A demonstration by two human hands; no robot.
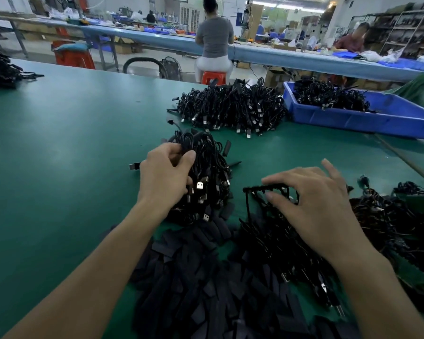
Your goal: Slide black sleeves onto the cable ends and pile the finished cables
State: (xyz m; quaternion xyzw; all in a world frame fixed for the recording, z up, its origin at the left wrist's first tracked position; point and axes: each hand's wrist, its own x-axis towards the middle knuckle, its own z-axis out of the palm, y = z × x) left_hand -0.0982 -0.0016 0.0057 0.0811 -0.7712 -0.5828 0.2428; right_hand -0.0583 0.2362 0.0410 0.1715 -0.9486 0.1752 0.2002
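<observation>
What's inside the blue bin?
A heap of coiled black cables sits in the left end of the blue bin. The near wall hides the floor and whatever lies beneath the heap.

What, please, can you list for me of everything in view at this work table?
table: one, green, foreground
cable bundle: one, black, centre
far cable pile: one, black, beyond the bundle
bin: one, blue, far right, holding cables
sleeves: many, black, heaped between the forearms
right cable heap: one, black, right edge
stools: two, red, floor behind
left hand: one, grips the cable bundle
right hand: one, fingers spread, right of the bundle
</observation>
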